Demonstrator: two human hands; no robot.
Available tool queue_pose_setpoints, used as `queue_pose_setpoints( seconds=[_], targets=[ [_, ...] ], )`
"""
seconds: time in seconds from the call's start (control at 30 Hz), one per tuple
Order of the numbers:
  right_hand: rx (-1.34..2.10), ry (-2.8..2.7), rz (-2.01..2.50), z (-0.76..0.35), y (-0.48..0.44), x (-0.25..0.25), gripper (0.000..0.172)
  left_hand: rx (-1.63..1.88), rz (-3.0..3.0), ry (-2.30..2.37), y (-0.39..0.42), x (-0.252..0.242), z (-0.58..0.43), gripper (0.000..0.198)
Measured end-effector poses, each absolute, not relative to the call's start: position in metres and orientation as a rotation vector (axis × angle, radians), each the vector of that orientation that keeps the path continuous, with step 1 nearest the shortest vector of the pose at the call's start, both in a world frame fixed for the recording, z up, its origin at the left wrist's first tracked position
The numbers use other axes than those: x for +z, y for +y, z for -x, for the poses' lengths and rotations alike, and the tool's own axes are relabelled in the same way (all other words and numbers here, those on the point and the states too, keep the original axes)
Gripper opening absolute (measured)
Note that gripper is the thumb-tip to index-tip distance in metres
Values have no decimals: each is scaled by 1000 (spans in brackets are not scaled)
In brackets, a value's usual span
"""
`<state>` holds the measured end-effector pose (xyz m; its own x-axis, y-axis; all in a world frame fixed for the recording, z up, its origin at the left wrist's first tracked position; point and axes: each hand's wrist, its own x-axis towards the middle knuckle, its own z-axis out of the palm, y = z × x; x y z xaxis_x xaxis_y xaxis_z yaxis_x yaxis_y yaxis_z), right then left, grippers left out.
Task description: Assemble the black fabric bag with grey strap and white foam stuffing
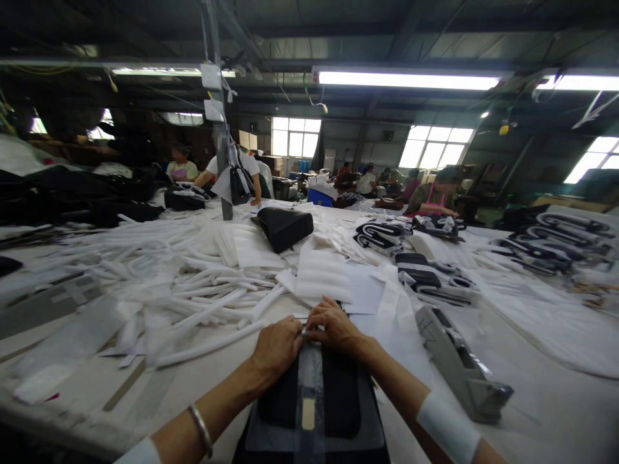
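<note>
A black bag (338, 393) lies in front of me on the table, a strip (309, 374) that looks wrapped in clear plastic running down its middle. Both hands meet at the bag's far end, where the strip ends. My left hand (276, 351) is closed, its fingertips pinching something small there. Beside it, nearly touching, my right hand (333, 328) also has thumb and fingers pressed together on that spot. The fingers hide what exactly they grip. Just beyond my hands lies a ribbed white foam pad (323, 276).
White foam tubes (207, 296) are heaped at the left. A black box-like piece (285, 225) lies farther back. To the right stands a grey tape dispenser (464, 367), with folded black straps (418, 270) behind it. Several people work beyond, near a metal post (226, 206).
</note>
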<state>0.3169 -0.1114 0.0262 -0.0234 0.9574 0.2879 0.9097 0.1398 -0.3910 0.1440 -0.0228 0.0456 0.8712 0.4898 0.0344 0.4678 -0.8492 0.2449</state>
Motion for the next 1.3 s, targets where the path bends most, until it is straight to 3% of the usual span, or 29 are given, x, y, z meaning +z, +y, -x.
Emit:
queue_pose_setpoints(
  seconds=[0.17,0.33,0.6,0.87,0.97,1.13,1.3],
  targets=[
    [144,-1901,1762,-313,-114,30,39,122,-2750,770,-20,45,-146,28],
    [176,-1979,1821,-308,-111,32,8,72,-2728,814,-23,49,-146,29],
    [59,-2016,1882,-306,-112,30,15,139,-2856,734,-22,62,-155,20],
    [-62,-1779,1903,-311,-145,38,12,31,-2431,715,-4,40,-161,27],
    [-65,-1526,1911,-331,-187,59,13,-60,-2132,716,2,36,-163,25],
    [-28,-902,2231,-395,-292,91,24,-123,-1754,679,4,43,-161,41],
    [-34,-430,2460,-447,-386,81,27,-94,-1626,667,0,40,-155,54]
  ],
)
